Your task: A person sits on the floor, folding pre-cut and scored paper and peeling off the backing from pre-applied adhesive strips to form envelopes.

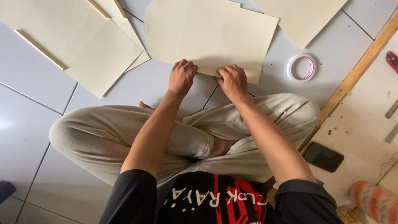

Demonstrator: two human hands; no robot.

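I sit cross-legged on a pale tiled floor. A large cream paper sheet (215, 33) lies flat in front of my knees. My left hand (181, 76) has its curled fingers on the sheet's near edge, towards the left. My right hand (233, 81) grips the same near edge a little to the right, fingers folded over it. Both hands are side by side, almost touching.
More cream sheets lie at the far left (83, 37) and the far right (302, 16). A roll of white tape (301, 67) rests on the tiles to the right. A wooden strip (356, 70) borders a rough board holding a dark phone (323, 157) and a red tool (391, 60).
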